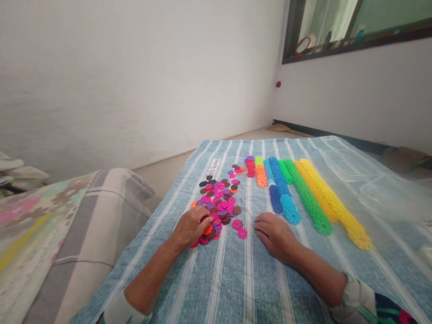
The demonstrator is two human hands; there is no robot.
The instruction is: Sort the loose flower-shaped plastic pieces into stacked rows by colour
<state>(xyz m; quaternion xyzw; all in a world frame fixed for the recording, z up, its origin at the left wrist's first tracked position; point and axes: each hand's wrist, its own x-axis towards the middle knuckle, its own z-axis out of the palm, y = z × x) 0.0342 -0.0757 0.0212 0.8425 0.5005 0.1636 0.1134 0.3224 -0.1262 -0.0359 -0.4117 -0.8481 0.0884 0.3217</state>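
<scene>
A loose heap of notched plastic discs [222, 206] in pink, brown, purple, orange and black lies mid-table. My left hand [193, 226] is at the heap's near left side, fingers curled down onto the discs; what is inside them, if anything, is hidden. To the right of the heap, my right hand [274, 233] rests low over the cloth with its fingers closed together, and its palm side is hidden. Two pink discs [239, 228] lie apart between the hands. Beyond my right hand are overlapping rows sorted by colour: a blue row [281, 182], a green row [308, 200] and a yellow row [337, 207].
A blue and white striped cloth [232, 283] covers the table. Short red [250, 168] and orange [261, 176] rows lie at its far side. Clear plastic [388, 193] spreads at the right. A fabric-covered surface [101, 216] stands at the left; walls [141, 67] rise behind.
</scene>
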